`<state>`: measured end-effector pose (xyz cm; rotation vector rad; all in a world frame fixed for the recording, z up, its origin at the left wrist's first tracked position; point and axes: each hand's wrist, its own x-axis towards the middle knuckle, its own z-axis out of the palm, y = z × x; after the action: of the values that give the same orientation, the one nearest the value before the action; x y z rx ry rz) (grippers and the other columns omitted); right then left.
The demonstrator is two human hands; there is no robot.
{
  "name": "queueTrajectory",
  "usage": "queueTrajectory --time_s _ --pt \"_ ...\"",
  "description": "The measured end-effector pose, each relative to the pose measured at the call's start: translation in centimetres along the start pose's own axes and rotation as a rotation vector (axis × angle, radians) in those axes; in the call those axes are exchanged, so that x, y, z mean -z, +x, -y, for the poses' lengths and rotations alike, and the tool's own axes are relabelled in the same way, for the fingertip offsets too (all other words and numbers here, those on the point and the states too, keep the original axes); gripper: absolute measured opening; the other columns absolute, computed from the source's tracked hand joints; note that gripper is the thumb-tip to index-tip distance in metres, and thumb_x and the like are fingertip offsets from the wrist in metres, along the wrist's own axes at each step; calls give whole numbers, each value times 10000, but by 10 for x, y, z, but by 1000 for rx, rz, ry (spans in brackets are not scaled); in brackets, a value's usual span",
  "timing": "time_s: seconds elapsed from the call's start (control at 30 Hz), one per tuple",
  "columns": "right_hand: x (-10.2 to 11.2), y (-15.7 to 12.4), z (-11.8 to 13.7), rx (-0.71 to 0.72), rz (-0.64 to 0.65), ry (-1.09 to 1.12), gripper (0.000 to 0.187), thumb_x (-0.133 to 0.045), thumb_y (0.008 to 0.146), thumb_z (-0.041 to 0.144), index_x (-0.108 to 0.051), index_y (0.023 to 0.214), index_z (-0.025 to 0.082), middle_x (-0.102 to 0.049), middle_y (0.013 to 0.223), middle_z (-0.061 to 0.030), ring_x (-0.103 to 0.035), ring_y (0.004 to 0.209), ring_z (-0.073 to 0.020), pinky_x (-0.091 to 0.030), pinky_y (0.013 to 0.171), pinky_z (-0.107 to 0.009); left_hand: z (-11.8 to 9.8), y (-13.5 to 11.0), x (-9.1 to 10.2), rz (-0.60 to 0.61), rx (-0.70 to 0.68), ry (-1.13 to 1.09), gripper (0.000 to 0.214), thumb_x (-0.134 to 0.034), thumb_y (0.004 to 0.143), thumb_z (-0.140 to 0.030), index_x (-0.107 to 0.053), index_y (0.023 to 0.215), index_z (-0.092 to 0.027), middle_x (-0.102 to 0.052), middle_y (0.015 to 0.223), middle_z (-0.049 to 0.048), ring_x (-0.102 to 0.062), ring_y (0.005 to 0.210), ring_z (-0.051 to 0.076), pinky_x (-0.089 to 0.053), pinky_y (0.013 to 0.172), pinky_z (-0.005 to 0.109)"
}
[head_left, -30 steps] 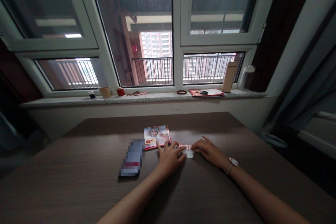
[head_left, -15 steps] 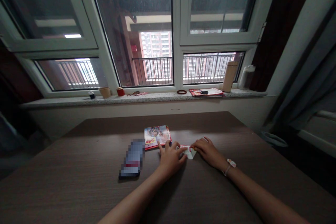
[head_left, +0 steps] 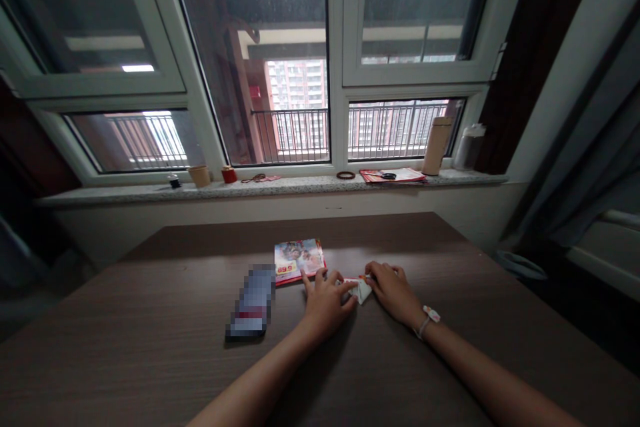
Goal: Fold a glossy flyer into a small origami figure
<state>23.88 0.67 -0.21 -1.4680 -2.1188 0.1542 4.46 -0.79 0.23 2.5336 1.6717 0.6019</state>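
Note:
A small folded piece of paper (head_left: 361,289), white with red print, lies on the table between my hands. My left hand (head_left: 325,299) rests over its left end with the fingers spread and the index fingertip on the paper, holding it down. My right hand (head_left: 394,288) has its fingers bent and closed at the paper's upper right corner. Part of the paper is hidden under my left fingers. Just beyond my left hand is a stack of colourful printed paper squares (head_left: 299,259), its near edge close to my fingertips.
A phone with a blurred screen (head_left: 251,303) lies left of my left hand on the brown table (head_left: 150,373). Along the windowsill (head_left: 300,186) stand a paper cup (head_left: 200,176), a red spool (head_left: 229,175), papers with scissors (head_left: 393,176), a tan flask (head_left: 437,146) and a clear bottle (head_left: 470,147).
My right hand and wrist have shifted slightly left, and its fingers are more bent at the paper's corner. My left hand has stayed in place.

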Motion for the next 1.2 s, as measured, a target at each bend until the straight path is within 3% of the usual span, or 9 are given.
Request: queueTrajectory --time_s 0.5,0.83,1.2 --pt "-4 1 4 -13 -13 -142 163 -444 923 235 -607 917 240 -643 931 -37 -556 947 -211 -309 892 -395 -2 1 2 0 -4 4 310 -581 829 -476 -625 1135 -457 -579 1140 -6 -368 1203 320 37 1019 744" --pt "3 -3 -1 82 49 30 230 -423 930 307 -644 982 271 -620 1036 -32 -550 1024 -194 -218 1063 -498 -4 0 5 -14 6 4 262 -580 856 -426 -643 1110 -419 -594 1068 2 -421 1151 276 23 1052 708" --pt "4 -5 1 81 31 15 217 -479 909 318 -660 1019 273 -603 1042 -33 -543 1038 -185 -304 1024 -420 -4 2 5 -11 13 6 241 -575 863 -427 -653 1090 -401 -600 1052 0 -433 1121 269 14 1049 708"
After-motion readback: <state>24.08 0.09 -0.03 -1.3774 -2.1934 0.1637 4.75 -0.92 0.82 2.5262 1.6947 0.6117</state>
